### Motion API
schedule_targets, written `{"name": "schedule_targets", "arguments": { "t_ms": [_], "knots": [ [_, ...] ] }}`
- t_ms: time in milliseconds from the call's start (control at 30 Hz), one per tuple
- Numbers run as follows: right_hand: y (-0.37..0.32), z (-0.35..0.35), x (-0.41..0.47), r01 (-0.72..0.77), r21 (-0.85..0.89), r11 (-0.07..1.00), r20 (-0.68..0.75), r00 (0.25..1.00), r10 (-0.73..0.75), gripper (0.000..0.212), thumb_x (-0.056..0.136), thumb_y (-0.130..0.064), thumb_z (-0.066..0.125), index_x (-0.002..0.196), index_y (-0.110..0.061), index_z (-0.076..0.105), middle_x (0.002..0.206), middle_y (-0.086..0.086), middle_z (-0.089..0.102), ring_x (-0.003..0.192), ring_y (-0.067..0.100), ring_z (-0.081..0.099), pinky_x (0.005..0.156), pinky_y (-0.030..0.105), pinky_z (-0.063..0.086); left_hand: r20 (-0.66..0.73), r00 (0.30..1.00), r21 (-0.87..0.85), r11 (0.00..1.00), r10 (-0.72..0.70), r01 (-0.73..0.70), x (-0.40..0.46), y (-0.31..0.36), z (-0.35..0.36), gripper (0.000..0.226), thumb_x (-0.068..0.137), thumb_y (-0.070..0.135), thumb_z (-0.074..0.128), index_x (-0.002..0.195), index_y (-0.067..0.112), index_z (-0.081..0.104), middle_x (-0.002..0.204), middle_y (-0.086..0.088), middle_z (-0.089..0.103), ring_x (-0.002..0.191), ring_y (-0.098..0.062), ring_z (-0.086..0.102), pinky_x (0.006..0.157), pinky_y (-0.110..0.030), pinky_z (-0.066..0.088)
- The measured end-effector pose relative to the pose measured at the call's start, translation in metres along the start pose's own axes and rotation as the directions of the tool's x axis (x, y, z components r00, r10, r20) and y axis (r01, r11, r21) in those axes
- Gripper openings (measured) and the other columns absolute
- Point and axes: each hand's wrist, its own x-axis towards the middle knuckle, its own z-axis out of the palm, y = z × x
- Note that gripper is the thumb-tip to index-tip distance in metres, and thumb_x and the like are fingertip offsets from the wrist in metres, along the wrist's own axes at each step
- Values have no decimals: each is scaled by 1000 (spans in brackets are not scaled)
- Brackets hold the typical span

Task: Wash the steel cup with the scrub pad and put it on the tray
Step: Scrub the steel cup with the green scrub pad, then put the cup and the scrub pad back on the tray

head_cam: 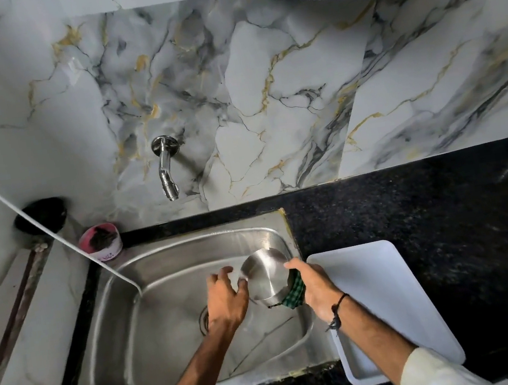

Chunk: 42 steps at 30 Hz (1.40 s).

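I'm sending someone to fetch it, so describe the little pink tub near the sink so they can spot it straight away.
Start at the steel sink set in the black counter. Go to its far left corner, below and left of the wall tap. The pink tub stands there on the ledge against the marble wall, with something dark inside; it is the only pink thing in view.
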Motion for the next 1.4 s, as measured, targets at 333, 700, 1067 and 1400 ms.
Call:
{"name": "schedule_targets", "arguments": {
  "t_ms": [333, 700, 1067, 1400],
  "knots": [
    [-4, -130, 1, 5, 90, 996, -204, 979, 14, 29, 96, -13, 72, 122, 2, 73, 101, 22, 80, 84, 36, 78, 58, 35, 60, 215, 972, 32, 995, -97, 92, 4, 63, 82, 26, 92, 8, 60, 84, -6, 80, 81, -24, 81, 63, -28, 72, 57, -31, 62],
    [21, -235, -20, -71, -5, 997, -294, 953, 66, 34, 97, 7, 59, 130, 0, 66, 115, 28, 71, 96, 43, 71, 50, 33, 55, 320, 942, 24, 995, -97, 94, -19, 109, 193, 35, 92, 18, 62, 114, -9, 70, 107, -27, 79, 105, -41, 74, 93, -45, 61],
    [26, -240, -8, -234, -57, 970, 101, 966, 239, 33, 102, -1, 59, 133, 7, 65, 134, 32, 70, 128, 48, 66, 107, 54, 54, 708, 657, -237, 789, -260, 567, -53, 87, 215, 33, 92, 23, 58, 114, 4, 74, 95, -16, 75, 86, -31, 68, 67, -32, 55],
    [38, -247, 11, -35, -869, 494, -114, 985, -130, 52, 79, -24, 89, 129, -17, 76, 125, 7, 78, 123, 26, 71, 105, 30, 55, 692, 666, 227, 960, -279, 166, -69, 82, 222, 39, 98, 9, 62, 133, -9, 62, 130, -31, 66, 116, -45, 70, 99, -52, 60]
  ]
}}
